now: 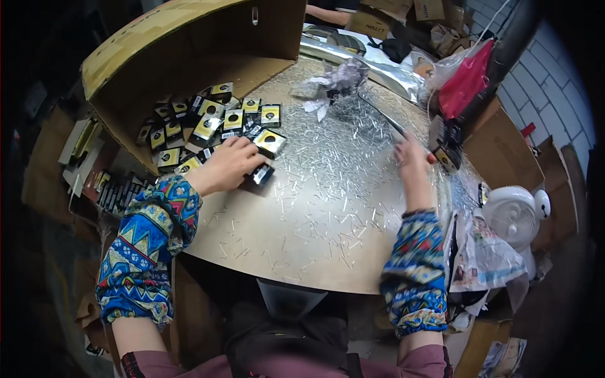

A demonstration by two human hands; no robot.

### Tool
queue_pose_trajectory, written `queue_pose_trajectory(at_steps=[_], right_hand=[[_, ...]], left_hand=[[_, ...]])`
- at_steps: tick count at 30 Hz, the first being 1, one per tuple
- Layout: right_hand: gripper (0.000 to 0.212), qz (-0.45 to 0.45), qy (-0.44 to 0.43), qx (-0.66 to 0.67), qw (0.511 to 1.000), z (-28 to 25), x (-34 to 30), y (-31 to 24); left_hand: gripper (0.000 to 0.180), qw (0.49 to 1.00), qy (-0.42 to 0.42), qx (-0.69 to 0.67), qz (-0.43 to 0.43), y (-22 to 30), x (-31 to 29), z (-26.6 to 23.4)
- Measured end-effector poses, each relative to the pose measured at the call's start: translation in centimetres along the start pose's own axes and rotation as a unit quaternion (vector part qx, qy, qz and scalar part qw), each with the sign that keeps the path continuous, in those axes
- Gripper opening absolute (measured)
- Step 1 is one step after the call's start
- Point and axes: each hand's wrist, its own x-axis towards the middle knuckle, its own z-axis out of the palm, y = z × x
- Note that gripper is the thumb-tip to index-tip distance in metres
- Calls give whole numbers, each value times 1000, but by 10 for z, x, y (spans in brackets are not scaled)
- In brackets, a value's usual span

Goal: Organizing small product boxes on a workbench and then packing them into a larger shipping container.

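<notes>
My left hand is closed over a small black box at the near edge of a heap of small cartons. Another black-and-yellow carton lies just beyond its fingers. The heap spills out of a large open cardboard box lying on its side. On the right, my right hand is wrapped round a long thin tool, perhaps a screwdriver, with a red end below the fist. Its dark shaft points to the far left, over many loose bent metal wire pieces scattered across the table.
Crumpled purple-grey wrapping lies at the back of the table. A white fan and plastic bags stand at the right, near a pink bag. More cartons fill a box at the left. Another person's arm shows at the far side.
</notes>
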Motion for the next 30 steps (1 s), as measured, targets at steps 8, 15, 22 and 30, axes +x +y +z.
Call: queue_pose_trajectory(at_steps=[8, 15, 22, 30], right_hand=[[27, -453, -206, -569, 655, 57, -199, 64], [34, -387, -223, -554, 702, 27, -247, 57], [46, -409, -182, -553, 703, 27, -258, 56], [53, -384, -235, -562, 694, 81, -290, 75]], left_hand=[[46, 829, 141, -478, -254, 80, -42, -35], [21, 389, 202, -810, -390, 179, -141, 4], [27, 258, 203, -830, -451, 245, -221, 86], [37, 488, -9, -748, -449, 303, -214, 144]])
